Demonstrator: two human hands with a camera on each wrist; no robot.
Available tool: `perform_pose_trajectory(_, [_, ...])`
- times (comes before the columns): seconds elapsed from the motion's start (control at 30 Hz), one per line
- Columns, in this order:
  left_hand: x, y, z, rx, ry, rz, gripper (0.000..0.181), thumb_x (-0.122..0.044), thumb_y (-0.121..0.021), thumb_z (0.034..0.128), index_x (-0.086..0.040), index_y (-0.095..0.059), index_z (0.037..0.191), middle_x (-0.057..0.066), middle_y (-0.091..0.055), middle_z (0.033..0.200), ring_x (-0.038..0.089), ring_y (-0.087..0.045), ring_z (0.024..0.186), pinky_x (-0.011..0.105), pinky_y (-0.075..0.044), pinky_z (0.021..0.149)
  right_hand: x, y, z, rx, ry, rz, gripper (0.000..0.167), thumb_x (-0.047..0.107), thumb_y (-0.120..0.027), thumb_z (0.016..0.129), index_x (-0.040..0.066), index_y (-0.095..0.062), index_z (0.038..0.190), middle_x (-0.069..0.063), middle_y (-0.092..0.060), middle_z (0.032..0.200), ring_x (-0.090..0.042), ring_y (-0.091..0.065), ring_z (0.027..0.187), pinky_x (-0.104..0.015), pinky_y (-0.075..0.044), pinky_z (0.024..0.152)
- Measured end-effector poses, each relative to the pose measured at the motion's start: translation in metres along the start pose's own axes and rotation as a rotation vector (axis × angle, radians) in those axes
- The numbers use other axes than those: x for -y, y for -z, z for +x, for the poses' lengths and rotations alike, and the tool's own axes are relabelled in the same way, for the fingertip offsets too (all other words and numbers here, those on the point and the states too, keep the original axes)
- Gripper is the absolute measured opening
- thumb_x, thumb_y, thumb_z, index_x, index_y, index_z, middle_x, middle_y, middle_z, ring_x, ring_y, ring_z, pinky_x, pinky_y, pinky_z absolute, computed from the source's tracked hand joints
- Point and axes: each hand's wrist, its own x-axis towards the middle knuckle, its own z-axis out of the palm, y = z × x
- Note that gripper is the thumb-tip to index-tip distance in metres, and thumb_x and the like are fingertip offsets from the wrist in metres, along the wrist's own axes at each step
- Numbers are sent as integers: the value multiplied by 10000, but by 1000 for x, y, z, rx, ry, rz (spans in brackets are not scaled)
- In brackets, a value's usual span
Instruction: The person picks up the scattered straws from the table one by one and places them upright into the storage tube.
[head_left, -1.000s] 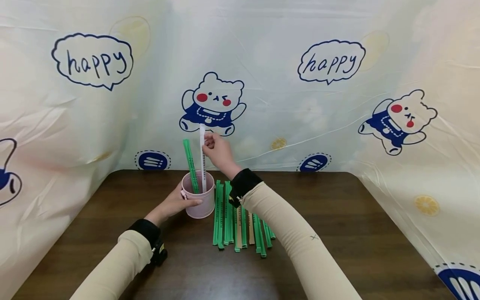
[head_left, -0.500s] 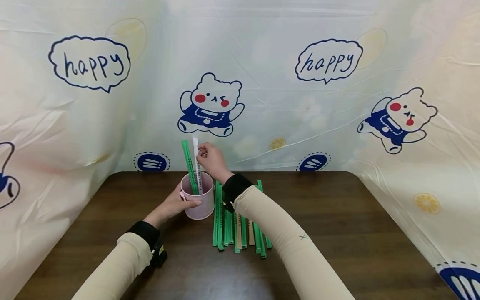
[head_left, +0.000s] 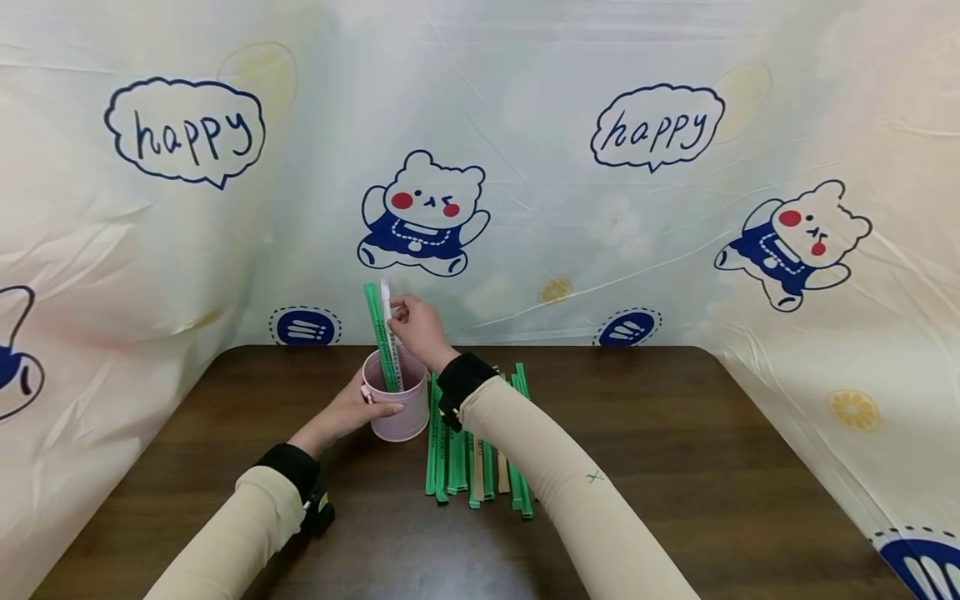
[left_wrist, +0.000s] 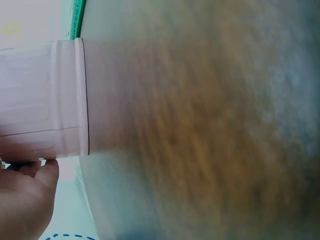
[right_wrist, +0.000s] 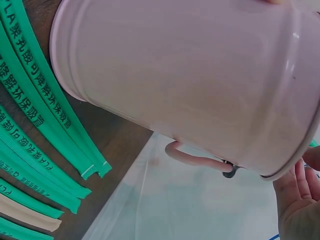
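Observation:
A small pink metal bucket [head_left: 401,419] stands on the table in the head view. My left hand [head_left: 345,415] grips its left side, thumb across the front; the left wrist view shows the fingers [left_wrist: 46,174] against the wall. Inside the bucket leans a green paper-wrapped straw [head_left: 372,307]. Beside it a white-wrapped straw [head_left: 386,293] stands with its lower end in the bucket. My right hand [head_left: 420,332] pinches this white straw near its upper part, above the rim. In the right wrist view the right hand [right_wrist: 300,202] is partly hidden behind the bucket's rim.
Right of the bucket lie several green wrapped straws [head_left: 457,471] and brown wrapped straws [head_left: 502,473], partly under the right forearm. A side handle [right_wrist: 192,157] sticks out from the bucket. Behind the wooden table [head_left: 675,467] hangs a printed cloth [head_left: 540,233].
My right hand has moved left and down with the white straw, which now sits lower in the bucket and close against the green one. The left hand keeps its grip on the bucket.

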Motion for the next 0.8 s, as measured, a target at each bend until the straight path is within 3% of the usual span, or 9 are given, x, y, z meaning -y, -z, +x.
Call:
perform_pose_trajectory(0.57, [-4,0,-3,-1,-18,6,1000,-176,-732,915,-67,-36,1625,279,-291,1594,461,-358,1434,688,-283,1206,-12,2,-4,37,22,-21,356,67,-595,1016,-1,-616,1364,-182,-729,1189,-279,-704,1106,-291,-582,916])
perform_pose_trajectory(0.8, [-3,-1,-3,7,-19,-15,996,-189,-734,922,-89,-37,1627,270,-283,1601,458,-350,1439,695,-275,1208,-24,17,-14,57,12,-24,355,126,-562,1041,5,-586,1374,-178,-687,1240,-280,-670,1149,-329,-564,982])
